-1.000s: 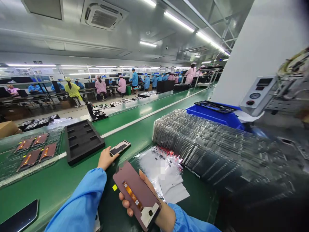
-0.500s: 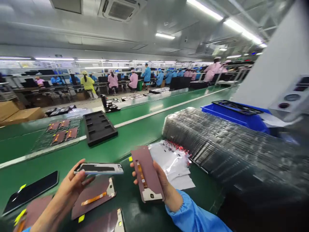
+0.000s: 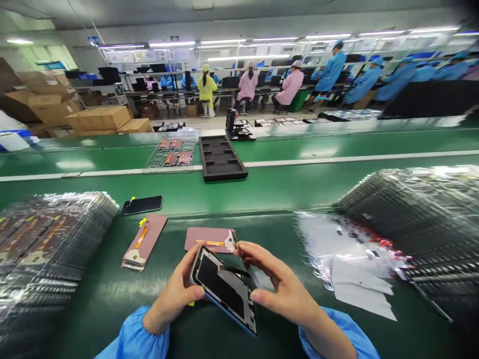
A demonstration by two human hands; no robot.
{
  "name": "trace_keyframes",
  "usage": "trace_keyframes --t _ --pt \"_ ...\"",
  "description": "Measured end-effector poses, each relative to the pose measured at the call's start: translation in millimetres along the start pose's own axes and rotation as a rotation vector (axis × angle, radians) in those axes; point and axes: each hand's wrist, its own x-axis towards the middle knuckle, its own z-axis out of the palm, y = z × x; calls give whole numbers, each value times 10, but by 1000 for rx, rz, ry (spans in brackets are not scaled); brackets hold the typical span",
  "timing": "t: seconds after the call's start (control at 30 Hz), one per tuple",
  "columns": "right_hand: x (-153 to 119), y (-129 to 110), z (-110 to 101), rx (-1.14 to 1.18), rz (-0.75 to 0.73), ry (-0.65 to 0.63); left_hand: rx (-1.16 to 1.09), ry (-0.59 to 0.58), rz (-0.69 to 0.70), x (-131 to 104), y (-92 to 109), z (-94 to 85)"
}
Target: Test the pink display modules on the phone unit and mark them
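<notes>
My left hand (image 3: 178, 291) is closed around the left end of a tilted phone frame (image 3: 224, 289), pale-rimmed with a black inner face. A thin dark film (image 3: 236, 271) curls up off that face toward my right hand (image 3: 282, 279). Its fingers are bent around the film, with the thumb by the frame's right edge; the exact grip is partly hidden. Just behind the hands lies a maroon-backed phone screen (image 3: 200, 238) with an orange flex cable. More such screens (image 3: 149, 242) are piled to the left, near a black phone screen (image 3: 144, 205) lying face up.
Stacked clear trays stand at left (image 3: 86, 234) and right (image 3: 404, 199). White sheets (image 3: 361, 286) with red-tabbed pieces lie before the right stack. Across the green bench are a black foam tray (image 3: 224, 172) and a clear tray of screens (image 3: 149, 162). Co-workers (image 3: 288, 85) sit beyond.
The view has turned left. The maroon-backed screen has left my right hand, which is now at the phone frame with the film. My left hand has brought the frame in front of me.
</notes>
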Motion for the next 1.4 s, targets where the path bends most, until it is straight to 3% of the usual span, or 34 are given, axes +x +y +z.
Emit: trace_keyframes --t 0.17,0.33,0.73,1.4 --pt "0 18 53 -171 20 -90 -15 -53 32 -14 32 -1" --pt "6 36 56 -220 25 -90 -36 -67 30 -26 18 -5" --pt "-64 126 296 -398 -70 -100 -60 -89 13 -29 -37 149" --pt "-79 104 333 -647 -278 -114 -45 -94 0 -67 -44 170"
